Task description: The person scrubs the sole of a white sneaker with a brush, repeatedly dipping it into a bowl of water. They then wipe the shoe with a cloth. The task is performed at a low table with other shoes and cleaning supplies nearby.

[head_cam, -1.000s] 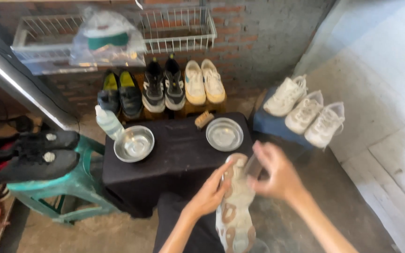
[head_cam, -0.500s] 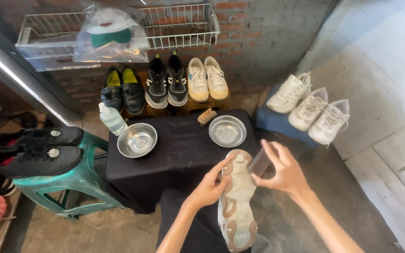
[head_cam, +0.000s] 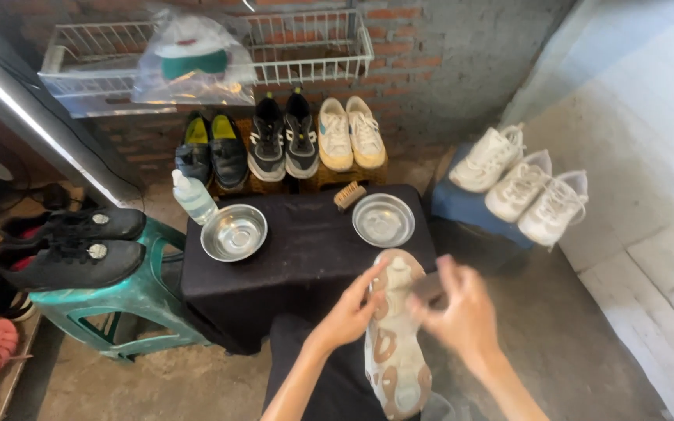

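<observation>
metal bowls: 2, one (head_cam: pixel 233 232) left and one (head_cam: pixel 383 220) right on the black table (head_cam: pixel 306 257)
white shoes on blue stand: 3 (head_cam: pixel 518 185)
shoes against wall: 6, three pairs (head_cam: pixel 286 140)
black shoes on green stool: 2 (head_cam: pixel 72 245)
shoe in hands: 1 (head_cam: pixel 394 335)
spray bottle: 1 (head_cam: pixel 193 196)
brush: 1 (head_cam: pixel 349 195)
wire rack: 1 (head_cam: pixel 306 47)
hands: 2

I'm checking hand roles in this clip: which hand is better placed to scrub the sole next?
Probably the right hand: it holds a small dark object, blurred, over the upturned sole. The left hand grips the shoe's edge, steadying it.
</observation>
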